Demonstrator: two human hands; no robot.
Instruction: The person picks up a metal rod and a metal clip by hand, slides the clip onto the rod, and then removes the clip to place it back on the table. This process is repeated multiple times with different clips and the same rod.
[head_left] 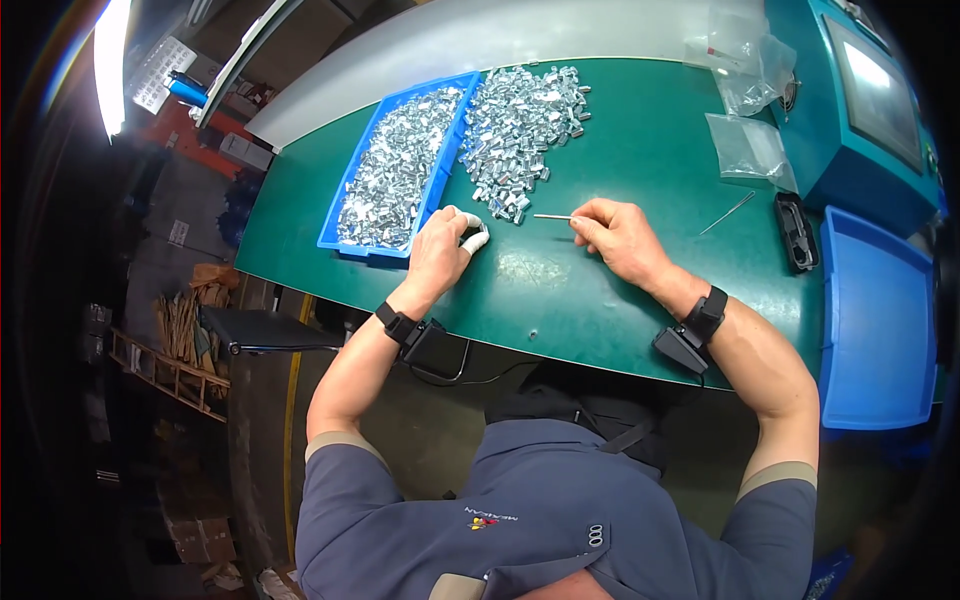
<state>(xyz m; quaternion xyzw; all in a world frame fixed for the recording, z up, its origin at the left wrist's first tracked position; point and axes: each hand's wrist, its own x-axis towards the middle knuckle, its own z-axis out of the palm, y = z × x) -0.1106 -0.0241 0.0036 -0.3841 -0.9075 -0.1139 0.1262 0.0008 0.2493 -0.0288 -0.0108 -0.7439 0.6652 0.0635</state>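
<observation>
My left hand [442,250] rests on the green table [640,160], fingers curled, with white finger cots on two fingertips, at the near edge of a loose pile of small shiny metal parts [520,125]. Whether it holds one of the parts is hidden. My right hand [615,235] pinches a thin metal rod [552,216] that points left toward the left hand. Both wrists wear black bands with small black boxes.
A blue tray [352,190] full of the same metal parts lies left of the pile. Clear plastic bags [750,145] lie at the far right, with a second thin rod [728,213] and a black tool [797,232]. A teal machine [860,110] and a blue bin [875,320] stand on the right.
</observation>
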